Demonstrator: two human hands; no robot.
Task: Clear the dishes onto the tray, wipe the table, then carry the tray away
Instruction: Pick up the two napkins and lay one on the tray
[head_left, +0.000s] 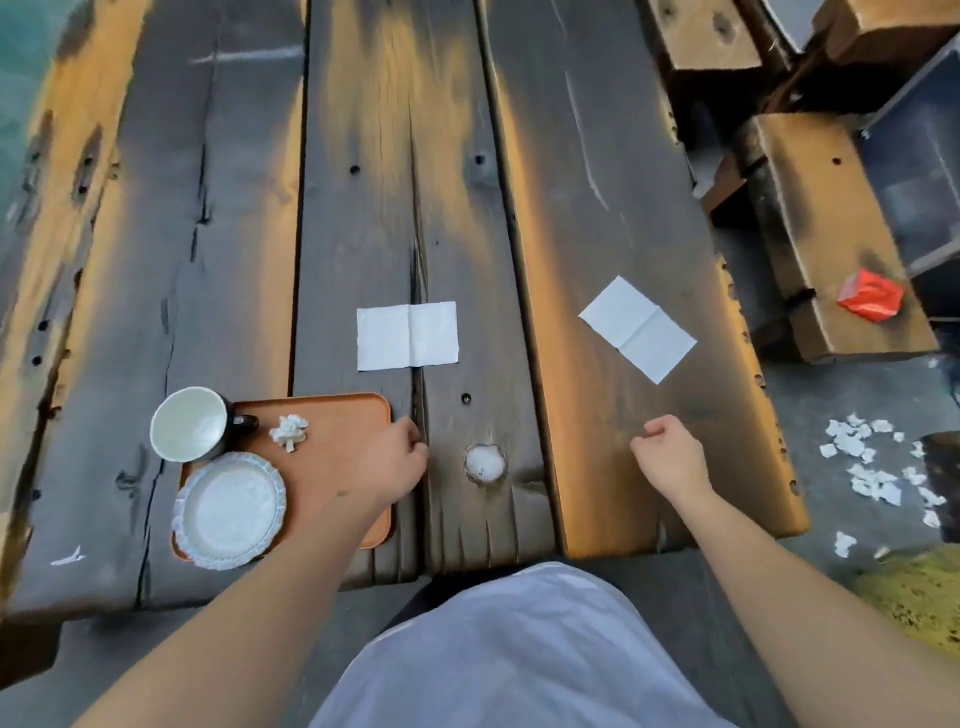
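Observation:
An orange tray (340, 415) lies near the front edge of a dark plank table (234, 234). On it sit a dark cup with a white inside (189, 423), a white scalloped plate (229, 511) and a crumpled tissue (289, 431). My left hand (397, 457) rests at the tray's right rim, fingers curled on the edge. My right hand (672, 460) hovers over the right plank, loosely curled and holding nothing. Two flat white napkins lie further out: one in the middle (408, 336), one to the right (638, 328).
A white patch (484, 464) fills a knot hole between my hands. Wooden benches (826, 244) stand right of the table, one bearing a red wrapper (871, 295). Torn white paper scraps (872, 467) litter the ground at the right.

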